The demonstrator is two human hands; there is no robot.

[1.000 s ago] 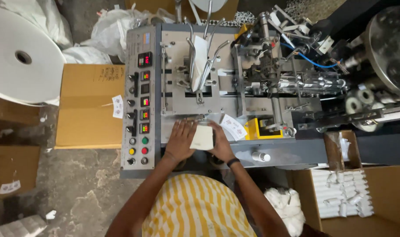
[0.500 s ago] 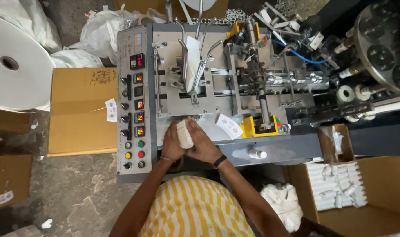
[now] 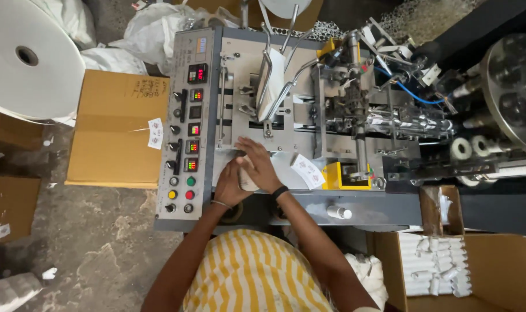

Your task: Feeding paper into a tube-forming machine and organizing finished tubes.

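Both my hands meet at the front of a grey packing machine [image 3: 286,196]. My left hand [image 3: 229,184] cups a small stack of white sachets [image 3: 246,178] from the left. My right hand [image 3: 260,164] lies over the stack from the right, fingers curled around it; a dark band sits on that wrist. The stack is mostly hidden between the palms. A loose printed white sachet [image 3: 307,171] rests on the machine's plate just right of my hands, beside a yellow chute [image 3: 337,175].
A control panel [image 3: 186,133] with lit displays and coloured buttons is left of my hands. A closed cardboard box [image 3: 114,130] and a big white film roll [image 3: 27,60] lie further left. An open carton of white sachets [image 3: 436,267] stands at lower right.
The stack was held flat and open between my hands; now both hands have closed around it and turned it on edge. The camera view has shifted slightly.
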